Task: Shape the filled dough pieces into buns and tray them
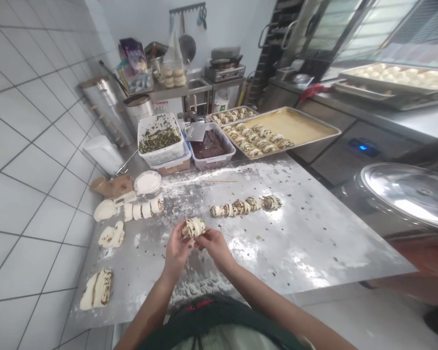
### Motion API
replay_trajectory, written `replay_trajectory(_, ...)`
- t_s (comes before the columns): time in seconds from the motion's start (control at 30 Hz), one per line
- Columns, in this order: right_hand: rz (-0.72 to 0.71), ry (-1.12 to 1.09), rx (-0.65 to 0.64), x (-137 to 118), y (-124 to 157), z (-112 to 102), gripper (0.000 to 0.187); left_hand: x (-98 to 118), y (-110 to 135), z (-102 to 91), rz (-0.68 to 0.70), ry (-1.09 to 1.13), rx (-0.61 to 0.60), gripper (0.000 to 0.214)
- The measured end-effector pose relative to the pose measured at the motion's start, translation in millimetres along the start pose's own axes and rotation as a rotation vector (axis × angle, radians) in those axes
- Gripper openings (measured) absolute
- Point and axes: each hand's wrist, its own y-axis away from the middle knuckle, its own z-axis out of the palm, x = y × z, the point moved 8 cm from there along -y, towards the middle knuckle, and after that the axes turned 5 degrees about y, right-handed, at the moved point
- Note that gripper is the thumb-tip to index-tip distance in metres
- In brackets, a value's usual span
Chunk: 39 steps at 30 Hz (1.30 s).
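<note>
Both hands hold one swirled, filled dough roll (193, 227) just above the floured steel table (306, 233). My left hand (177, 250) pinches its left end, fingers closed. On the other end my right hand (212, 244) is closed too. A row of several shaped swirled rolls (245, 206) lies on the table just beyond. To the left lie cut dough pieces (143, 210), a folded piece (111, 236) and a striped slab (98, 288).
A baking tray (302, 125) at the back holds several shaped rolls. Tubs of green filling (159, 139) and dark paste (210, 145) stand behind a flour bowl (147, 183) and a scale (123, 198). Tiled wall on the left, large metal lid (409, 192) on the right.
</note>
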Motion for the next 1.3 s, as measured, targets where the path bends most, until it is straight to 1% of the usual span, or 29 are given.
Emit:
replay_trajectory(0.03, -0.028, 0.068, 0.022, -1, -4, -7, 0.023, -4, -3, 1.3, -0.029, 0.017, -0.026, 0.054)
replay_trajectory(0.07, -0.048, 0.125, 0.028, -1, -8, -12, 0.022, -9, -6, 0.8, -0.055, 0.024, -0.023, 0.050)
replay_trajectory(0.13, -0.064, 0.170, -0.018, 1, -14, -18, 0.025, -20, -14, -3.7, -0.098, 0.006, 0.036, 0.045)
replay_trajectory(0.2, -0.038, 0.105, -0.113, 7, -19, -18, 0.036, -31, -23, -8.3, -0.112, -0.025, 0.095, 0.045)
replay_trajectory(0.23, -0.006, 0.049, -0.153, 12, -21, -19, 0.041, -37, -27, -9.3, -0.111, -0.033, 0.104, 0.048)
replay_trajectory(0.27, 0.032, -0.007, -0.172, 18, -23, -21, 0.044, -43, -32, -9.3, -0.111, -0.036, 0.096, 0.051)
replay_trajectory(0.3, 0.070, -0.053, -0.164, 25, -26, -24, 0.046, -50, -36, -8.9, -0.113, -0.042, 0.078, 0.053)
replay_trajectory(0.43, 0.190, -0.134, -0.003, 59, -46, -49, 0.040, -87, -58, -10.1, -0.144, -0.124, -0.002, 0.053)
replay_trajectory(0.53, 0.252, -0.196, 0.082, 83, -70, -63, 0.032, -119, -85, -11.8, -0.153, -0.175, -0.022, 0.051)
replay_trajectory(0.6, 0.256, -0.251, 0.143, 92, -86, -73, 0.029, -139, -108, -10.6, -0.159, -0.177, -0.015, 0.052)
replay_trajectory(0.67, 0.236, -0.306, 0.200, 97, -99, -82, 0.027, -155, -130, -7.6, -0.144, -0.220, -0.012, 0.051)
replay_trajectory(0.77, 0.226, -0.303, 0.231, 104, -103, -93, 0.024, -167, -152, -2.7, -0.070, -0.441, -0.049, 0.048)
replay_trajectory(0.83, 0.214, -0.162, 0.247, 106, -95, -102, 0.023, -169, -157, -1.4, 0.003, -0.597, -0.088, 0.047)
replay_trajectory(0.87, 0.171, -0.031, 0.263, 102, -90, -107, 0.025, -169, -157, -1.1, 0.034, -0.650, -0.112, 0.049)
replay_trajectory(0.9, 0.089, 0.135, 0.278, 93, -86, -112, 0.028, -170, -156, -1.0, 0.054, -0.688, -0.139, 0.052)
replay_trajectory(0.93, -0.029, 0.326, 0.283, 81, -83, -114, 0.033, -171, -154, -0.7, 0.061, -0.715, -0.169, 0.055)
replay_trajectory(0.97, -0.168, 0.525, 0.262, 67, -82, -111, 0.039, -172, -152, -0.6, 0.059, -0.733, -0.195, 0.059)
replay_trajectory(1.03, -0.423, 0.884, 0.147, 47, -82, -93, 0.051, -171, -148, -0.9, 0.043, -0.748, -0.223, 0.066)
replay_trajectory(1.07, -0.508, 1.030, 0.075, 43, -84, -83, 0.054, -169, -145, -1.9, 0.037, -0.746, -0.218, 0.070)
replay_trajectory(1.13, -0.578, 1.267, -0.021, 44, -90, -71, 0.055, -161, -136, -8.1, 0.039, -0.723, -0.164, 0.075)
replay_trajectory(1.2, -0.582, 1.448, -0.022, 48, -95, -68, 0.048, -148, -122, -24.9, 0.044, -0.685, -0.052, 0.075)
replay_trajectory(1.23, -0.588, 1.517, -0.002, 48, -97, -68, 0.044, -141, -112, -38.7, 0.042, -0.659, 0.026, 0.071)
replay_trajectory(1.27, -0.608, 1.570, 0.015, 48, -99, -68, 0.040, -135, -100, -56.4, 0.035, -0.627, 0.117, 0.067)
replay_trajectory(1.3, -0.652, 1.604, 0.030, 47, -100, -67, 0.036, -128, -85, -78.2, 0.023, -0.584, 0.223, 0.061)
